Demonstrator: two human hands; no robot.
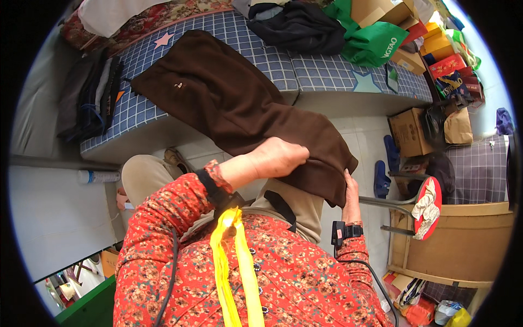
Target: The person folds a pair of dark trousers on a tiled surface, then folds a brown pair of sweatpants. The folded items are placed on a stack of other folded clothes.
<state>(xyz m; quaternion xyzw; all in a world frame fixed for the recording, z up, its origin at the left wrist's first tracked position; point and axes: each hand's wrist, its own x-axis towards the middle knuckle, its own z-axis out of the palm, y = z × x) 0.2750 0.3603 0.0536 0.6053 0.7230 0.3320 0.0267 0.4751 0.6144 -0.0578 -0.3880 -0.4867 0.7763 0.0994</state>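
A dark brown cloth garment point(241, 94) with a small light emblem stretches from the checked bed mat point(261, 53) across the gap towards my lap. It looks like trousers laid lengthwise, though the folds leave that unsure. My left hand point(282, 157), its fingers curled in, pinches the cloth near the close end. At the garment's right-hand corner, my right hand point(351, 194) grips the edge, thumb on the near side and the other fingers partly hidden. The far end lies flat on the mat.
Folded dark clothes point(88, 94) lie at the mat's left end. Dark clothing point(298, 28) and a green bag point(374, 43) lie at the back. A stool with a red seat point(427, 208) stands to my right, near blue slippers point(382, 180) and a cardboard box point(410, 131).
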